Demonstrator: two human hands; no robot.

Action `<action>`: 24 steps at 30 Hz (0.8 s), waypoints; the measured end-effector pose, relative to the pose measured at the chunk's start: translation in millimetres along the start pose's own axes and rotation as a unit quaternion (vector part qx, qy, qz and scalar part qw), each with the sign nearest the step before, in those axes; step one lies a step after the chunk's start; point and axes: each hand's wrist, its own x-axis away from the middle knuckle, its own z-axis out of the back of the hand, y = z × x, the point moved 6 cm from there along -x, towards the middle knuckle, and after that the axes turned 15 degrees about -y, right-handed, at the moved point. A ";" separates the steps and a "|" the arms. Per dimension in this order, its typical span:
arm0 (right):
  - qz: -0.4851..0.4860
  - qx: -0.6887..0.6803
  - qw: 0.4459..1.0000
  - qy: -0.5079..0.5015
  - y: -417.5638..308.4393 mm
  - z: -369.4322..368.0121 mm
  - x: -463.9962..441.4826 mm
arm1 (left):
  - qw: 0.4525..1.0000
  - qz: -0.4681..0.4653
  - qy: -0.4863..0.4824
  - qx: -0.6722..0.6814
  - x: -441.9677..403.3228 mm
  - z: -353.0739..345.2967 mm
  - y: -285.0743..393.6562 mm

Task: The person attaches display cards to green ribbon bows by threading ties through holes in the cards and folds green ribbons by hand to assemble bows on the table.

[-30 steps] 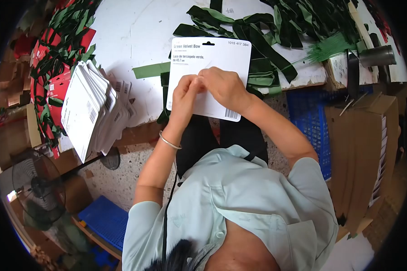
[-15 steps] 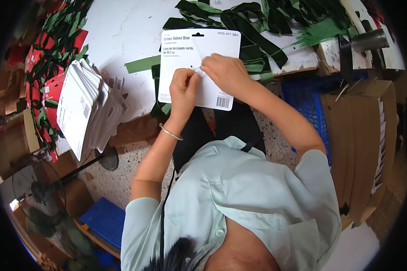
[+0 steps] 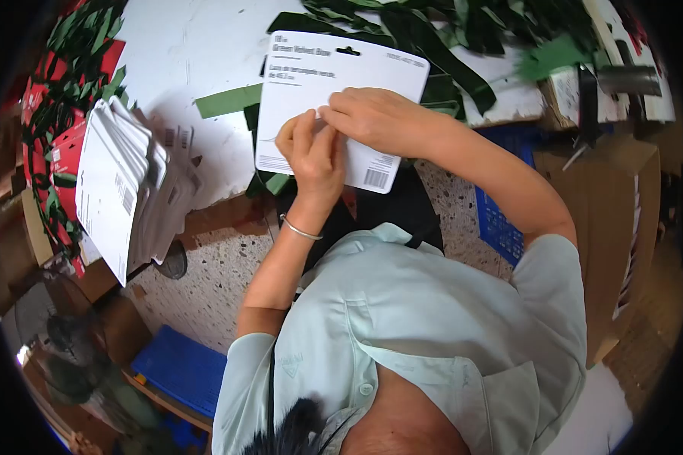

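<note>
A white printed card (image 3: 296, 91) with rounded corners and a hanger slot lies in front of me at the table's edge, over dark green velvet ribbon (image 3: 455, 68). My left hand (image 3: 313, 155), with a bangle on its wrist, is over the card's lower middle with its fingers bent together. My right hand (image 3: 368, 117) meets it from the right, fingertips pinched near the card's centre. What the fingertips hold is too small to make out; a thin thread-like line shows left of my left hand.
A fanned stack of white cards (image 3: 110, 174) stands at the left, beside red cards with green bows (image 3: 68, 144). Green ribbons lie at the back. At the right are a metal cylinder (image 3: 628, 80), a blue crate (image 3: 501, 220) and a cardboard box (image 3: 599, 220). A fan (image 3: 61, 326) stands lower left.
The card has tilted clockwise. My hands, a little apart half a second ago, are together again over its middle, and my right forearm lies flatter across. The view has shifted slightly.
</note>
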 end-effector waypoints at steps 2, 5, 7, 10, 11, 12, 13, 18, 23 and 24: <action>0.007 -0.005 0.999 -0.053 2.0 -0.6 -1.1 | 0.998 0.006 -0.014 0.055 2.3 -7.6 -10.6; 0.027 0.005 0.995 -0.092 4.9 1.5 -4.5 | 0.992 0.022 -0.022 0.121 4.8 -8.2 -18.1; 0.062 0.030 0.994 -0.085 0.2 11.7 -9.9 | 0.986 0.055 -0.010 0.160 5.7 -5.4 -19.8; 0.088 0.060 0.993 -0.047 2.0 8.5 -11.1 | 0.983 0.062 0.006 0.172 6.7 -2.4 -21.4; 0.088 0.050 0.995 -0.012 1.7 10.5 -13.1 | 0.984 0.060 0.013 0.165 6.4 -0.1 -21.1; 0.093 0.054 0.994 -0.009 0.5 10.0 -15.3 | 0.982 0.073 0.020 0.174 6.0 0.9 -22.1; 0.066 0.036 0.997 -0.005 3.5 10.3 -16.3 | 0.978 0.086 0.027 0.186 6.3 1.4 -22.9; -0.021 0.004 0.997 0.075 7.1 9.6 -17.0 | 0.976 0.087 0.022 0.201 6.5 -2.9 -25.0; -0.126 0.058 0.976 0.166 -1.0 6.5 -25.7 | 0.984 0.039 -0.004 0.174 2.7 -4.5 -17.9; -0.130 0.063 0.972 0.184 -3.6 9.3 -26.8 | 0.984 0.037 -0.002 0.174 3.3 -3.8 -17.2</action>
